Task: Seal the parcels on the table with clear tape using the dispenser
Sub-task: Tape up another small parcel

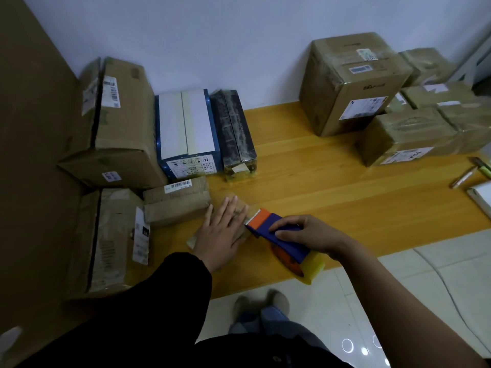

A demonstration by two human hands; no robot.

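The right hand (305, 232) grips the one tape dispenser (285, 244), its front end touching the one small parcel (191, 240) pressed under the flat left hand (221, 231).

2 pens (462, 177) beside a white pad (482, 195) far right; white cable (449, 289) lying on tiled floor (393, 293); plain white wall (239, 35) behind.

No text reads clearly. Barcode stickers stand on the tall carton (122, 123) at upper left and on the small parcel (176, 205) below it. The dark brand print on the large box (350, 83) at upper right is blurred.
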